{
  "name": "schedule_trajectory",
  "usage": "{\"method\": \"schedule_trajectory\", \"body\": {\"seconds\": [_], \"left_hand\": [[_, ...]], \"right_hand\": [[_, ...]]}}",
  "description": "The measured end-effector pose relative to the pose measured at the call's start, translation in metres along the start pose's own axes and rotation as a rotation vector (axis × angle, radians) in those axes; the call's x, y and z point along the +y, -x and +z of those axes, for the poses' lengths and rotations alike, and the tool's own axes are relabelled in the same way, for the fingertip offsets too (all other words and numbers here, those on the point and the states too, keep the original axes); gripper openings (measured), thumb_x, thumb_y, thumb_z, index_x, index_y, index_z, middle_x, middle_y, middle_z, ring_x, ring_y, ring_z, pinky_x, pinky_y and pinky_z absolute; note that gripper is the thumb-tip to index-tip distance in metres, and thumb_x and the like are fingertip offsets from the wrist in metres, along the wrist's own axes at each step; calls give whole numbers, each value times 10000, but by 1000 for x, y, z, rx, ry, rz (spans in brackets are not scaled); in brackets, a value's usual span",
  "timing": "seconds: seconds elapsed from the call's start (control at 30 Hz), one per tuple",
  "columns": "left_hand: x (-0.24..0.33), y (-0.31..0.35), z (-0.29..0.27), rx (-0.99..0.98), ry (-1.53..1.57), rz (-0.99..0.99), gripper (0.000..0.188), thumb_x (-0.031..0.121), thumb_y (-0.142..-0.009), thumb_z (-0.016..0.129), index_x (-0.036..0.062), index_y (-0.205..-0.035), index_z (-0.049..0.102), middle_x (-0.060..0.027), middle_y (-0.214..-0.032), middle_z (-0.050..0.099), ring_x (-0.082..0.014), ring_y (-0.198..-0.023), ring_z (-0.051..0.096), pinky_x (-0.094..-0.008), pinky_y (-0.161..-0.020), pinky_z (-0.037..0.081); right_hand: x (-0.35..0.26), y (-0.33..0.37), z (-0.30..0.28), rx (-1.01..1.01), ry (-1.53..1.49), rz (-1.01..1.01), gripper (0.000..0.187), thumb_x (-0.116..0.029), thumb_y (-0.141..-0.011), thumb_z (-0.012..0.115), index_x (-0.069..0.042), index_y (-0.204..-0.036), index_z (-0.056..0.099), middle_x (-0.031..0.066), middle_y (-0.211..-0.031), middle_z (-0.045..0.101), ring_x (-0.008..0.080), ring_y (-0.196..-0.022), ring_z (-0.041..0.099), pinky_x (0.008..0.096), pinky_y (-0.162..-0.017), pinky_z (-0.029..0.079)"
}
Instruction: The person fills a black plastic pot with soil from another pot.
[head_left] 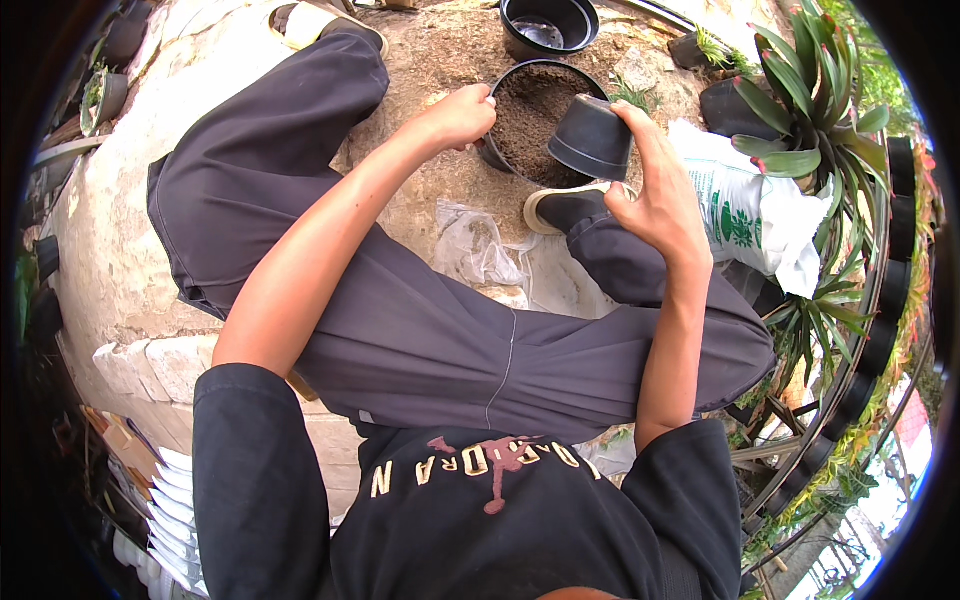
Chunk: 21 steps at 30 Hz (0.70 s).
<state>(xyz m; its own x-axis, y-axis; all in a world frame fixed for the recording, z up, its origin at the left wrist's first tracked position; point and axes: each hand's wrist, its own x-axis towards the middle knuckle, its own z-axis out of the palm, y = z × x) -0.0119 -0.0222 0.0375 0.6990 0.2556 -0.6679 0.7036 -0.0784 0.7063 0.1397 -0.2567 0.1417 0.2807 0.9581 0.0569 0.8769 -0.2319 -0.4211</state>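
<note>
A large black plant pot (505,75) filled with brown soil (530,105) stands on the ground ahead of me. My left hand (462,120) is closed at its left rim, the fingertips partly hidden. Over the right part of the soil, a smaller black pot (592,138) is held mouth down and a little tilted. My right hand (662,190) grips it from the right side, fingers against its base and thumb near its rim. Whether anything is inside the small pot is hidden.
Behind the soil pot stands another black pot (545,35). A white bag with green print (740,215) and a spiky-leaved plant (825,110) are at the right. Crumpled clear plastic (475,245) lies between my legs. Several potted plants line both sides.
</note>
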Motion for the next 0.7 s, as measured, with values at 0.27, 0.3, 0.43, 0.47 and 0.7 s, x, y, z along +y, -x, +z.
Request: {"method": "schedule_trajectory", "body": {"seconds": [0.27, 0.3, 0.43, 0.47, 0.7], "left_hand": [[-5, -3, 1, -5, 16, 37, 475, 304, -1143, 343, 5, -1495, 451, -179, -1359, 622, -269, -1041, 733, -501, -945, 592], [-4, -2, 0, 0, 16, 36, 472, 299, -1142, 346, -3, -1486, 461, -173, -1345, 634, -265, -1037, 734, -495, -944, 591], [-5, -3, 1, 25, 26, 69, 434, 282, -1130, 370, -4, -1425, 508, -151, -1215, 663, -241, -953, 723, -461, -861, 586], [-7, -3, 5, 62, 51, 92, 407, 271, -1121, 388, -14, -1368, 539, -134, -1104, 676, -223, -878, 710, -431, -777, 583], [-2, 7, -2, -17, 94, 38, 458, 289, -1141, 365, 19, -1489, 491, -172, -1384, 640, -260, -1023, 743, -484, -969, 583]], "right_hand": [[8, -8, 27, 217, -5, 208, 786, -255, -811, 831, 14, -1472, 502, 258, -1370, 621, 403, -1302, 605, 445, -1103, 479], [9, -11, 35, 200, -4, 237, 791, -274, -807, 837, 20, -1464, 506, 256, -1359, 625, 401, -1288, 613, 446, -1091, 487], [11, -21, 75, 149, 118, 197, 823, -368, -775, 856, 44, -1408, 531, 250, -1299, 653, 406, -1203, 651, 472, -1030, 526], [6, -22, 83, 161, 121, 163, 820, -366, -772, 857, 44, -1403, 532, 249, -1290, 657, 409, -1196, 653, 475, -1028, 527], [-2, -32, 81, 140, -131, 326, 834, -421, -739, 853, 55, -1365, 576, 259, -1234, 699, 401, -1148, 696, 463, -989, 558]]}}
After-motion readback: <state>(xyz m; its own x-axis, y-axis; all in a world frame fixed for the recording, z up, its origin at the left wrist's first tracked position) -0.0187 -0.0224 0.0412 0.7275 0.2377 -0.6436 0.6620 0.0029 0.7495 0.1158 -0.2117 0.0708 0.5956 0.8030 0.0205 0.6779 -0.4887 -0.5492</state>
